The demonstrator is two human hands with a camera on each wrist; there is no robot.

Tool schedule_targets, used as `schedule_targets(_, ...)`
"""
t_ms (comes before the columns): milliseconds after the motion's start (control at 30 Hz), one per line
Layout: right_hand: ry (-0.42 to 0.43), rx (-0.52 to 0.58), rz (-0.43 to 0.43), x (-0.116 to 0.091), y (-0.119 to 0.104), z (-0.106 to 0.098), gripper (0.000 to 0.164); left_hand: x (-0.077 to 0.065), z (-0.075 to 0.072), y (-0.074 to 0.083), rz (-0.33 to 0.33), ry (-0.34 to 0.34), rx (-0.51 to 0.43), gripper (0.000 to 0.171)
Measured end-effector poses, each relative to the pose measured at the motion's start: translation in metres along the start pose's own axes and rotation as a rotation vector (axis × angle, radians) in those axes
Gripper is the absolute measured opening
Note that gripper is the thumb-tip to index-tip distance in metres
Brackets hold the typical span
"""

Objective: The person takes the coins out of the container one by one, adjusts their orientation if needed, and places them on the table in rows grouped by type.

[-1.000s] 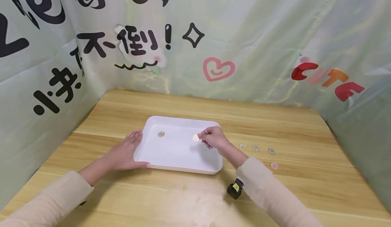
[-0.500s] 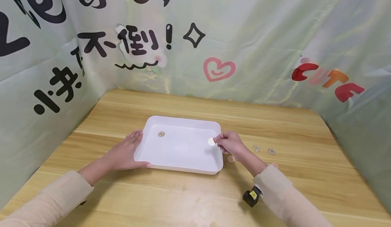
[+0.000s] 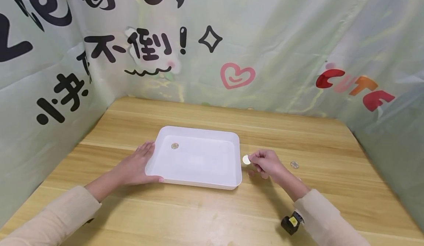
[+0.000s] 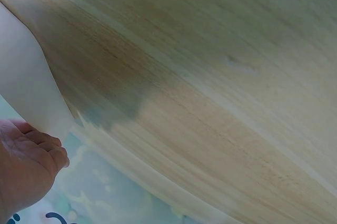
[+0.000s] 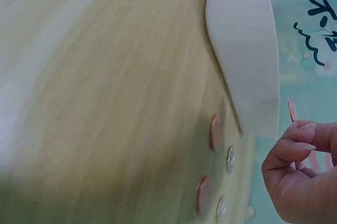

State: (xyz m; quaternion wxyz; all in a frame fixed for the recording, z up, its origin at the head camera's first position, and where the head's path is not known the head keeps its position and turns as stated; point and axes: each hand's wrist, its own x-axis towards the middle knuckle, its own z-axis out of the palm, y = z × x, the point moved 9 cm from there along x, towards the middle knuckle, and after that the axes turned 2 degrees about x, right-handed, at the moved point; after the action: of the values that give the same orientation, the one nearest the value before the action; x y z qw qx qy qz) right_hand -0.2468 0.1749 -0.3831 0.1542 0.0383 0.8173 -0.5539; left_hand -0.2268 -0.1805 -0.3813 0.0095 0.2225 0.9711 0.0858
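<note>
In the head view a white tray (image 3: 198,161) lies on the table, with one coin (image 3: 175,146) in its left part. My left hand (image 3: 134,167) rests against the tray's left end, fingers extended along the wall and thumb along the front edge. Just beyond the right wall, my right hand (image 3: 267,164) pinches a coin (image 3: 246,160) between thumb and fingertips. The right wrist view shows that pinched coin (image 5: 291,109) edge-on, raised above the table. Below it lie copper-coloured coins (image 5: 216,132) and silvery coins (image 5: 230,159).
Another silvery coin (image 3: 294,164) lies right of my right hand, which partly hides others. The wooden table (image 3: 185,216) meets a printed cloth backdrop (image 3: 281,54) at the back and sides. A small black device (image 3: 292,223) hangs at the right cuff.
My right hand has moved right, from over the tray to outside its right wall, still pinching a coin. The left hand, the tray and the coin in it have stayed put.
</note>
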Motion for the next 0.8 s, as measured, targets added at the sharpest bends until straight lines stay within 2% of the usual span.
schedule_targets(100, -0.007, 0.015, 0.000, -0.002, 0.006, -0.007, 0.014, 0.000, 0.000, 0.000, -0.002, 0.001, -0.004, 0.113)
schedule_targets(467, 0.002, -0.044, 0.008, -0.017, 0.027, -0.041, 0.017, 0.000, -0.001, 0.001, 0.000, 0.005, -0.017, 0.113)
schedule_targets(800, 0.092, -0.104, 0.055, -0.035, 0.049, -0.079, 0.017, 0.000, 0.000, 0.000, -0.005, 0.006, -0.033, 0.113)
